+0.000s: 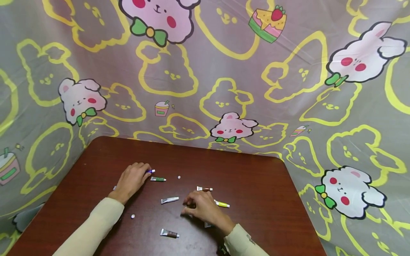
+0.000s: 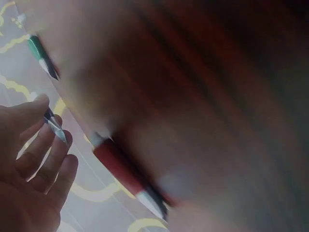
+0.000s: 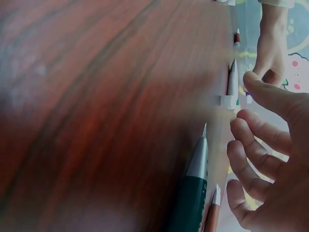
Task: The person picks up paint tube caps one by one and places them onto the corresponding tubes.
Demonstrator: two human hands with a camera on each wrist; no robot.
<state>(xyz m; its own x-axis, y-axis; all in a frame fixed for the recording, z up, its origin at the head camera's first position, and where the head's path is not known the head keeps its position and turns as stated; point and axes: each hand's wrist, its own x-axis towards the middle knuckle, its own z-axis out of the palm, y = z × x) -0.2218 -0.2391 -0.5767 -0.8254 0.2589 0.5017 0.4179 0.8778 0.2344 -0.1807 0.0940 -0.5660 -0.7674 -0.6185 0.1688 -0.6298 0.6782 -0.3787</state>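
My left hand (image 1: 131,180) pinches a small blue-purple paint tube (image 1: 149,171) between thumb and fingers, at the left back of the table. In the left wrist view its silver crimped end (image 2: 57,130) sticks out past the fingers. Right beside that hand lies a green paint tube (image 1: 158,179). My right hand (image 1: 205,209) hovers low over the table with fingers loosely bent and nothing between them. Around it lie a white paint tube (image 1: 169,200), a yellow one (image 1: 222,204) partly behind the hand, and a reddish-brown one (image 1: 205,189).
Nearer the front edge lies a dark brown tube (image 1: 169,233). Two small white caps (image 1: 132,216) sit loose on the brown wooden table (image 1: 243,170). A red tube (image 2: 120,166) shows near the left wrist, a dark green one (image 3: 190,193) under the right. Patterned cloth surrounds the table.
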